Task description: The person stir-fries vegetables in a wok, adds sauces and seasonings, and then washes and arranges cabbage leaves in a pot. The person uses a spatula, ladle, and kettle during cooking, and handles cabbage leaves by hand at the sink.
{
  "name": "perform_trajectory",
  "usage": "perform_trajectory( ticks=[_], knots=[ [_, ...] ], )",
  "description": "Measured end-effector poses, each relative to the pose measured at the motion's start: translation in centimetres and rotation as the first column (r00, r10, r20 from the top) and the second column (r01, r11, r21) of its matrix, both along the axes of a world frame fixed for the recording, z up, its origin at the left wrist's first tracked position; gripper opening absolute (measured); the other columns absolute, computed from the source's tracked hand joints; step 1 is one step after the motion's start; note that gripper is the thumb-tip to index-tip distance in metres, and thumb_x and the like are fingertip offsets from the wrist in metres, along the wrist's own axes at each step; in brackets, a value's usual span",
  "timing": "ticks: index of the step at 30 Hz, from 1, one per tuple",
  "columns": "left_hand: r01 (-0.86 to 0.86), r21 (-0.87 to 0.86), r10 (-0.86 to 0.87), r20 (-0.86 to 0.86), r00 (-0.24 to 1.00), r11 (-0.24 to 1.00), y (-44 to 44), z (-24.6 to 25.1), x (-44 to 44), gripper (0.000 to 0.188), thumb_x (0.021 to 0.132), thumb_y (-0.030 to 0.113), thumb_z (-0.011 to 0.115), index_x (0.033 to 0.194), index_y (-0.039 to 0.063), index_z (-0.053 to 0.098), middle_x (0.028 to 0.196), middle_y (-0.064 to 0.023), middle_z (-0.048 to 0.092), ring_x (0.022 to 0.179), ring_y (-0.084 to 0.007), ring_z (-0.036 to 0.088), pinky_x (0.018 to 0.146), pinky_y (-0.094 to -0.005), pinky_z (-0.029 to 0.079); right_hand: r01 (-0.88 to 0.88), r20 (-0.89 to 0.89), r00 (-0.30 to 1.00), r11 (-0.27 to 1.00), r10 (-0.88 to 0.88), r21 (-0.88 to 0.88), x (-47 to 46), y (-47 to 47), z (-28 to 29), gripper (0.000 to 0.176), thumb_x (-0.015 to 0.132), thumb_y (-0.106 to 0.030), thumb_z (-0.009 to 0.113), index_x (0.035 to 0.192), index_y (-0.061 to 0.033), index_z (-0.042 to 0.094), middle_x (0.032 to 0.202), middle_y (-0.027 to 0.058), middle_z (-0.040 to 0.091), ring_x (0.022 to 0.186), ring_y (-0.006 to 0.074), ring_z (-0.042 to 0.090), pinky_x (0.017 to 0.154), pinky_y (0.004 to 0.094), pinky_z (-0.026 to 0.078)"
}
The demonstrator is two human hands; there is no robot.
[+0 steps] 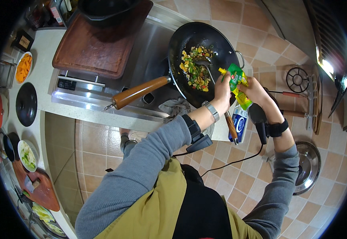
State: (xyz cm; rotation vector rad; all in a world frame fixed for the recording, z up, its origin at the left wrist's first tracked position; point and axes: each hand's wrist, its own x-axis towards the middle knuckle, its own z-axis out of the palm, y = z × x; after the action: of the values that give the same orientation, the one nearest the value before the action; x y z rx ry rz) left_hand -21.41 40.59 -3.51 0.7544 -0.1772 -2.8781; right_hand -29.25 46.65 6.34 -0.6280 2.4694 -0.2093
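Both of my hands grip a green and yellow squeeze pouch (235, 73) beside the right side of a black wok (221, 44). My left hand (223, 91), with a metal watch at its wrist, holds the pouch near its spout. My right hand (253, 89) grips its other side. The yellow spout points left, towards the wok; I cannot tell whether it is capped. Chopped green, yellow and red food (194, 70) lies in the wok. A metal spatula (231, 127) with a wooden handle rests with its head in the food; my left hand hides part of its shaft.
The wok's wooden handle (142, 92) juts over the stove front. A grey cloth (176, 107) and a blue and white packet (238, 122) lie nearby. Left are a wooden board (92, 47), a bowl of orange pieces (24, 68) and a bowl of chopped scallion (27, 156).
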Motion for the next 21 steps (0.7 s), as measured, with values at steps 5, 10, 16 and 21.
perform_trajectory(
  ticks=[5,10,16,21],
  knots=[
    [-0.081,0.049,0.083,-0.027,0.996,0.995,0.4,0.4,-0.5,0.027,0.094,0.041,0.055,0.098,0.014,0.056,0.074,0.0068,0.05,0.053,-0.0035,0.037,0.046,-0.02,0.029,0.109,-0.116,0.986,0.991,-0.119,-0.083,0.6,-0.5,-0.1,0.051,0.086,-0.04,0.062,0.096,0.0097,0.062,0.079,0.0172,0.066,0.072,0.0214,0.064,0.069,0.0331,0.05],
    [-0.033,0.097,0.028,0.046,0.999,0.995,0.5,0.9,-0.9,0.026,0.097,0.038,0.049,0.1,0.013,0.055,0.074,0.0058,0.05,0.052,-0.0042,0.037,0.045,-0.0206,0.028,0.202,-0.23,0.953,0.979,-0.197,0.0,0.4,-1.8,-1.1,0.074,0.085,-0.062,0.053,0.085,0.0102,0.065,0.08,0.025,0.066,0.079,0.0352,0.066,0.074,0.0403,0.049],
    [-0.004,0.08,0.003,0.021,1.0,0.997,0.2,0.4,-1.2,0.025,0.099,0.036,0.046,0.1,0.014,0.056,0.072,0.0053,0.051,0.05,-0.0037,0.037,0.042,-0.0196,0.026,0.005,-0.357,0.934,0.999,-0.017,-0.033,0.3,-2.2,-2.2,0.061,0.088,-0.053,0.054,0.084,0.0071,0.066,0.08,0.0321,0.061,0.085,0.0451,0.061,0.076,0.0459,0.048],
    [-0.021,0.081,0.019,0.026,0.999,0.997,0.6,0.3,-1.7,0.024,0.1,0.035,0.043,0.1,0.015,0.057,0.07,0.0054,0.051,0.049,-0.0028,0.038,0.041,-0.0188,0.027,-0.054,-0.388,0.92,0.999,0.05,-0.001,0.3,-2.1,-2.4,0.056,0.089,-0.046,0.054,0.08,0.0081,0.065,0.077,0.0316,0.061,0.081,0.0455,0.061,0.075,0.0467,0.048]
  ],
)
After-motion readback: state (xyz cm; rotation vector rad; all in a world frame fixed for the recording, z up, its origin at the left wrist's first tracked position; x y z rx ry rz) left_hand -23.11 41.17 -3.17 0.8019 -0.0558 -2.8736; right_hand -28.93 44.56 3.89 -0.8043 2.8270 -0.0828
